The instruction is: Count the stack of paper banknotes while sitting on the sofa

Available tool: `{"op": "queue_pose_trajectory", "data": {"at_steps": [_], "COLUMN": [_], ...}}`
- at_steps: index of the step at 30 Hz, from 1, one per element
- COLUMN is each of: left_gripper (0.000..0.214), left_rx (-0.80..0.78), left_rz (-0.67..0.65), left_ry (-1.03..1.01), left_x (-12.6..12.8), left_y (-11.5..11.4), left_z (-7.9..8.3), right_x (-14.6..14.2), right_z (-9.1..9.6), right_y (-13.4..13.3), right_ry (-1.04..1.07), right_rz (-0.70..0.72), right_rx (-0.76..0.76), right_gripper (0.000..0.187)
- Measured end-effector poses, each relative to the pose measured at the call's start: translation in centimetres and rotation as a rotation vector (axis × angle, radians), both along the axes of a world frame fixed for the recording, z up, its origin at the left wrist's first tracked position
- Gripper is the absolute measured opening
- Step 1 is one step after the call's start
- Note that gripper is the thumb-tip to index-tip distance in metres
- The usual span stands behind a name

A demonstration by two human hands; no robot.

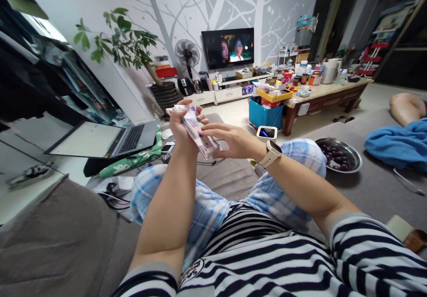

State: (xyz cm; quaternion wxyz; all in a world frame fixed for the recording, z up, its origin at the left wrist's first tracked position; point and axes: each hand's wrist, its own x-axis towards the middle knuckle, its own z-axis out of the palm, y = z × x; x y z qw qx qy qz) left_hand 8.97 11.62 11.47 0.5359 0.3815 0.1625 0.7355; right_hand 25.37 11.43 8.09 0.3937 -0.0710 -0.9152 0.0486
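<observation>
The left hand (pixel 183 126) clenches a wad of banknotes (pixel 205 139), apparently mid-count, while the right hand (pixel 231 140) lies open across it, the next note seemingly calling for a peel.

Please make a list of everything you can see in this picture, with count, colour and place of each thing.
banknote stack: 1, pinkish, in the hands
laptop: 1, silver and black, open, at left
television: 1, black, switched on, by the far wall
pedestal fan: 1, black, left of the television
potted plant: 1, green, in a dark pot, far left
storage bin: 1, blue, beside the wooden table
tray: 1, yellow, on the bin
wooden table: 1, brown, crowded with bottles and jars
metal bowl: 1, silver, holding dark round fruit, at right
cloth: 1, blue, far right
watch: 1, white, on the right wrist
left hand: grips the stack
right hand: lies over the stack
</observation>
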Motion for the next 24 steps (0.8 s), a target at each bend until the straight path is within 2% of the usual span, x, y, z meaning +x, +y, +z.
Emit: {"op": "queue_pose_trajectory", "data": {"at_steps": [12,24], "left_gripper": [0.016,0.018], "left_rx": [-0.043,-0.038], "left_rz": [-0.016,-0.002], "left_ry": [-0.025,-0.002], "left_x": [0.38,0.59], "left_y": [-0.23,-0.48], "left_z": [0.11,0.13], "right_x": [0.18,0.28], "right_z": [0.18,0.24], "right_y": [0.16,-0.05], "right_ry": [-0.016,-0.011], "right_rz": [-0.065,-0.095], "right_rx": [0.254,0.211], "right_gripper": [0.037,0.034]}}
